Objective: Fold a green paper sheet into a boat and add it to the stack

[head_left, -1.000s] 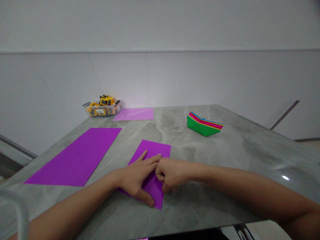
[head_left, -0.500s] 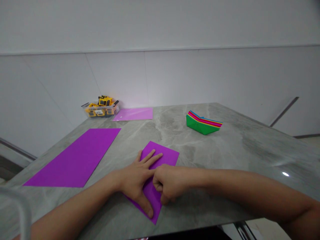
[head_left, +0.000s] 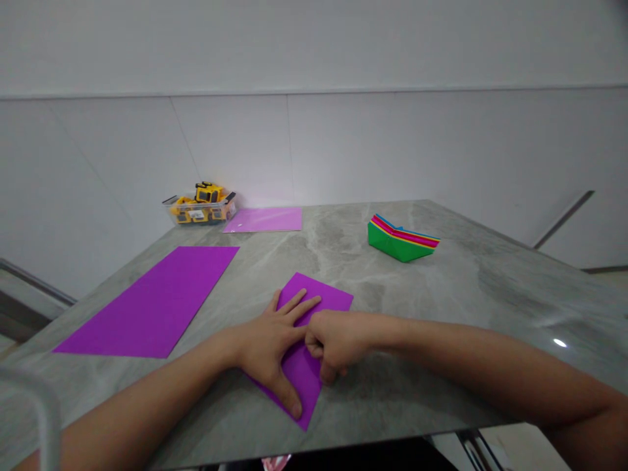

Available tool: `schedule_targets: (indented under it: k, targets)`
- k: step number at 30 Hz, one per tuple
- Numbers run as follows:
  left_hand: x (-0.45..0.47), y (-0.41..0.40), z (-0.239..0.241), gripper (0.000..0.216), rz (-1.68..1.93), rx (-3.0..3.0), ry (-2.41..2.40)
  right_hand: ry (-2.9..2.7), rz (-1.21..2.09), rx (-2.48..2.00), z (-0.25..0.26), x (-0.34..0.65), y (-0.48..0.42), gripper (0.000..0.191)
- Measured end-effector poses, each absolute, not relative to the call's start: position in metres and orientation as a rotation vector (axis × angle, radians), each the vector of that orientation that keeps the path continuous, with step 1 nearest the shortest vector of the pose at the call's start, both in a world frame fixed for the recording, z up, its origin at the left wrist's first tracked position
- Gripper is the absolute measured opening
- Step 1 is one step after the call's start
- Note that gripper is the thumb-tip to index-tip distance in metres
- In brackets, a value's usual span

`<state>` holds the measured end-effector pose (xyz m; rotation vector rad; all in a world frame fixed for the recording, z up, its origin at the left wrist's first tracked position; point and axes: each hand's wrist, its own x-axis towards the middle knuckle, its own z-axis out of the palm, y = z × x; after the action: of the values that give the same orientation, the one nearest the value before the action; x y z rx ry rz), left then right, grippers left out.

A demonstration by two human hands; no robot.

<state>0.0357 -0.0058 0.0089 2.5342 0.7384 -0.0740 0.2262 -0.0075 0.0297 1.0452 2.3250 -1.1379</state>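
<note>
A folded purple sheet of paper (head_left: 307, 386) lies at an angle on the table near its front edge. My left hand (head_left: 275, 350) rests flat on it, fingers spread and thumb pointing toward the near corner. Curled into a fist, my right hand (head_left: 338, 343) presses by the paper's right edge, its knuckles close to my left index fingertip. Nothing shows inside the fist, and it covers part of that edge.
Another purple sheet (head_left: 152, 304) lies flat at the left. A paper boat (head_left: 402, 243), green with coloured layers, stands back right. Near the wall are a clear box (head_left: 199, 212) of yellow toy vehicles and a packet of lilac paper (head_left: 265, 220). The grey marbled table (head_left: 456, 288) surrounds them.
My right fist has shifted slightly up along the paper's right edge. The left hand keeps its place on the sheet. The whole view has tilted a little.
</note>
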Motion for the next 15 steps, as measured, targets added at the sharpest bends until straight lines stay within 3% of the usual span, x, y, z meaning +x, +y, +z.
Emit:
schedule_targets:
  k: [15]
  targets:
    - [0.035, -0.0049, 0.008, 0.117, -0.129, 2.593, 0.738, 2.313, -1.158, 1.063, 0.0325, 0.228, -0.0001, 0.026]
